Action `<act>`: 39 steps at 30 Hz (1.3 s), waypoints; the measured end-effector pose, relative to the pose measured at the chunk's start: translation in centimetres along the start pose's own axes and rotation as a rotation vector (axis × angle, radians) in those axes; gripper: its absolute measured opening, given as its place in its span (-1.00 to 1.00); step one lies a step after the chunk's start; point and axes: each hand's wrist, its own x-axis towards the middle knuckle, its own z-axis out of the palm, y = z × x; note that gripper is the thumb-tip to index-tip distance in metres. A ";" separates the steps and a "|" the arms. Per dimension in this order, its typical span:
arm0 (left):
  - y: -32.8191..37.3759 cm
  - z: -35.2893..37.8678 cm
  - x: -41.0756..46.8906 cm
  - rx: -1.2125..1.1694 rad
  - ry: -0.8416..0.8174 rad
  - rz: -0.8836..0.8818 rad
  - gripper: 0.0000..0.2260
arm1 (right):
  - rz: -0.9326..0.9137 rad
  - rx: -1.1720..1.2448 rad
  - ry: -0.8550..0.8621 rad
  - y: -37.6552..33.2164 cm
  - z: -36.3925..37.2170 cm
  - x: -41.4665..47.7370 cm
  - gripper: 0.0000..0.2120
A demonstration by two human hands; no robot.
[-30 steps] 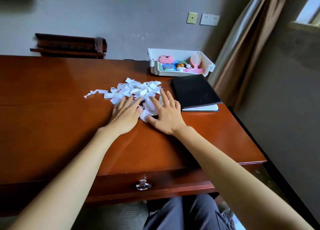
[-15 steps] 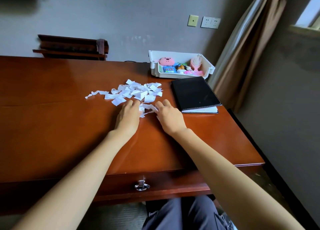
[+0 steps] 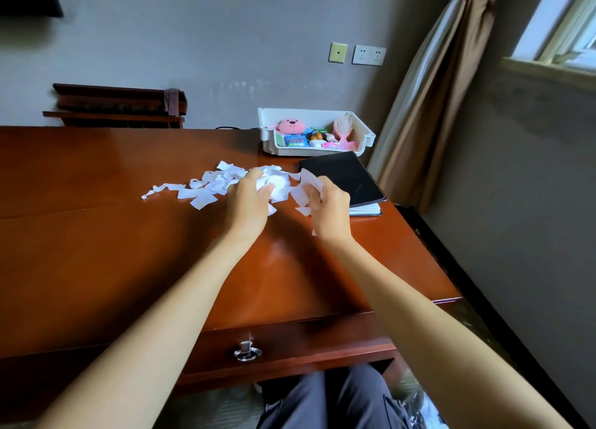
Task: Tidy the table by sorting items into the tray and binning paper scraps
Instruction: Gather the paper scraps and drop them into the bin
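Note:
White paper scraps (image 3: 206,186) lie in a loose pile on the brown wooden desk (image 3: 96,251). My left hand (image 3: 246,203) grips a bunch of scraps at the pile's right end, its fingers curled round them. My right hand (image 3: 329,209) holds more scraps just to the right, a little above the desk. The white tray (image 3: 267,138) stands at the desk's far right and holds a pink plush toy (image 3: 290,126), a pink hairbrush (image 3: 342,128) and small items.
A black tablet (image 3: 342,177) rests on a notebook between the tray and my right hand. A drawer with a metal ring pull (image 3: 247,353) faces my knees. A curtain (image 3: 429,106) hangs right of the desk. A dark wooden rack (image 3: 119,106) stands behind it.
Both hands went from lying flat on the scraps to curling round them and lifting handfuls. The near part of the pile has been gathered up.

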 end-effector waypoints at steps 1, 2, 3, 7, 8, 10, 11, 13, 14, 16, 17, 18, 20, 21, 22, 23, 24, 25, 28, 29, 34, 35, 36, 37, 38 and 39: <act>0.9 0.4 -0.1 -0.015 0.007 0.024 -0.75 | -0.003 0.011 0.034 0.0 -1.1 0.2 -0.81; 1.8 0.8 -0.2 -0.029 0.014 0.042 -0.78 | -0.012 0.018 0.064 0.2 -2.1 0.4 -0.81; 2.6 1.2 -0.4 -0.043 0.019 0.060 -0.80 | -0.023 0.016 0.090 0.3 -3.1 0.4 -0.81; 6.6 4.2 -2.0 -0.092 -0.021 0.140 -0.82 | -0.057 -0.018 0.191 2.1 -8.3 -0.7 -0.81; 7.6 5.0 -2.7 -0.115 -0.041 0.154 -0.82 | -0.049 -0.010 0.210 2.8 -9.5 -1.2 -0.82; 9.5 7.5 -4.4 -0.161 -0.095 0.178 -0.82 | -0.011 0.010 0.252 4.8 -12.4 -2.1 -0.81; 10.4 9.0 -5.3 -0.178 -0.127 0.183 -0.81 | 0.018 0.023 0.266 6.0 -13.9 -2.7 -0.79; 11.9 11.6 -7.3 -0.210 -0.189 0.191 -0.81 | 0.071 0.046 0.281 8.1 -16.6 -4.1 -0.79; 12.8 13.1 -8.5 -0.226 -0.230 0.204 -0.82 | 0.101 0.036 0.295 9.3 -18.1 -5.0 -0.79; 14.4 16.1 -10.9 -0.256 -0.323 0.226 -0.89 | 0.157 -0.016 0.322 11.7 -20.8 -6.9 -0.80; 15.1 17.5 -12.1 -0.271 -0.372 0.227 -0.93 | 0.188 -0.047 0.337 13.0 -22.0 -7.8 -0.81; 15.7 18.7 -13.1 -0.284 -0.414 0.227 -0.94 | 0.224 -0.069 0.353 14.3 -23.0 -8.7 -0.80; 16.6 21.5 -15.5 -0.305 -0.496 0.231 -0.92 | 0.295 -0.094 0.389 17.3 -24.9 -10.4 -0.78; 16.8 23.0 -16.7 -0.312 -0.537 0.229 -0.91 | 0.331 -0.106 0.401 18.9 -25.7 -11.4 -0.77; 17.0 24.3 -17.8 -0.310 -0.577 0.220 -0.91 | 0.358 -0.120 0.413 20.4 -26.3 -12.4 -0.77; 16.9 25.7 -18.7 -0.298 -0.610 0.208 -0.91 | 0.387 -0.137 0.414 21.6 -26.8 -13.3 -0.78; 16.7 27.2 -19.9 -0.278 -0.649 0.192 -0.91 | 0.424 -0.148 0.414 23.1 -27.3 -14.3 -0.78; 16.4 28.9 -20.8 -0.257 -0.686 0.175 -0.91 | 0.460 -0.154 0.408 24.4 -27.6 -15.3 -0.78; 14.8 33.2 -23.4 -0.175 -0.793 0.130 -0.90 | 0.580 -0.171 0.349 28.8 -27.7 -18.1 -0.77; 14.1 34.8 -24.2 -0.142 -0.828 0.109 -0.90 | 0.623 -0.177 0.316 30.5 -27.3 -19.1 -0.77; 9.8 41.5 -27.1 0.066 -0.946 0.011 -0.86 | 0.787 -0.250 0.156 37.6 -25.2 -22.5 -0.78; 8.9 42.7 -27.5 0.103 -0.964 -0.003 -0.85 | 0.826 -0.243 0.124 38.7 -24.9 -22.9 -0.80; 8.1 43.9 -27.9 0.142 -0.983 -0.014 -0.85 | 0.853 -0.238 0.097 40.0 -24.4 -23.3 -0.80; 7.2 45.0 -28.2 0.180 -1.001 -0.023 -0.84 | 0.890 -0.232 0.068 41.1 -24.0 -23.6 -0.78; 6.4 45.9 -28.5 0.217 -1.021 -0.027 -0.83 | 0.916 -0.230 0.040 42.1 -23.6 -23.8 -0.77; 5.5 47.0 -28.8 0.259 -1.047 -0.031 -0.82 | 0.958 -0.232 0.002 43.2 -23.1 -24.0 -0.77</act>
